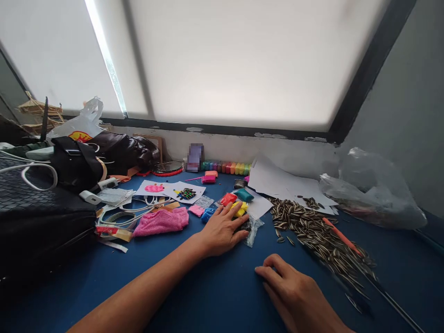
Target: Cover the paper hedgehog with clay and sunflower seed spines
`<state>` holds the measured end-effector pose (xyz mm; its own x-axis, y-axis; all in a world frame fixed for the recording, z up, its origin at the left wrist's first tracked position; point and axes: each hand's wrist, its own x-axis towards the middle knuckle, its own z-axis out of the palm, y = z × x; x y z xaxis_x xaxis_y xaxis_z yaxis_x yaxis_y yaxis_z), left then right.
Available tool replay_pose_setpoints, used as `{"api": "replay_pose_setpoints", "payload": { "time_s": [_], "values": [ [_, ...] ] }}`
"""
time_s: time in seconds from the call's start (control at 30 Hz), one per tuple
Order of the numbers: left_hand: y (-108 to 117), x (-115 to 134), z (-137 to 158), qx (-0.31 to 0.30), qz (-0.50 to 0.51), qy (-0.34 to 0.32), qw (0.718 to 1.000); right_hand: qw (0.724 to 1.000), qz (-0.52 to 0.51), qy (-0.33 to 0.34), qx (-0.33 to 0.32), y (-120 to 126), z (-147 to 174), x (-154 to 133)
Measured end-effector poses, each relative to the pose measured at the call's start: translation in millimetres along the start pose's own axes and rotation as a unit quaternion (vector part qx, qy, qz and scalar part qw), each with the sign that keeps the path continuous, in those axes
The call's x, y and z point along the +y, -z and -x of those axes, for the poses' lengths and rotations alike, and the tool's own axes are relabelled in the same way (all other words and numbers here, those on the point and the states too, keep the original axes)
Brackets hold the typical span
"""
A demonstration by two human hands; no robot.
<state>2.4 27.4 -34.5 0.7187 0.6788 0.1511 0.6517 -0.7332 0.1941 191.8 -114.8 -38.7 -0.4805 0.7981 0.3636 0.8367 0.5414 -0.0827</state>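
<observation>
My left hand lies palm down with its fingers spread over several small packets of modelling clay. A yellow clay packet shows beside its fingers, and a red one sits just beyond the fingertips. A crumpled clear wrapper sticks out to the right of the thumb. Past them is a teal packet; a blue one is left of the hand. Low above the blue table, my right hand has loosely bent fingers, the thumb apart, and nothing visible in it. Striped sunflower seeds are heaped to its right.
An orange-ended stick lies across the seeds. White paper sheets and a plastic bag are behind. Two decorated cards, a pink cloth, cables and a black bag occupy the left. Coloured clay packs line the wall.
</observation>
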Motion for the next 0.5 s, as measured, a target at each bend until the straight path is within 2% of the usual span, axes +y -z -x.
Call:
{"api": "replay_pose_setpoints", "payload": {
  "time_s": [0.17,0.3,0.4,0.5],
  "values": [
    [-4,-5,-2,0.038,-0.024,0.058,0.997,0.999,0.004,-0.017,0.037,5,-2,1],
    [-2,-10,-3,0.071,-0.036,0.098,0.992,0.993,0.077,-0.04,0.082,16,-2,20],
    [1,-7,-2,0.074,-0.036,0.051,0.995,0.985,0.129,-0.055,0.101,21,0,37],
    [0,0,0,0.031,-0.022,-0.026,0.999,0.983,0.145,-0.053,0.099,20,0,44]
  ]
}}
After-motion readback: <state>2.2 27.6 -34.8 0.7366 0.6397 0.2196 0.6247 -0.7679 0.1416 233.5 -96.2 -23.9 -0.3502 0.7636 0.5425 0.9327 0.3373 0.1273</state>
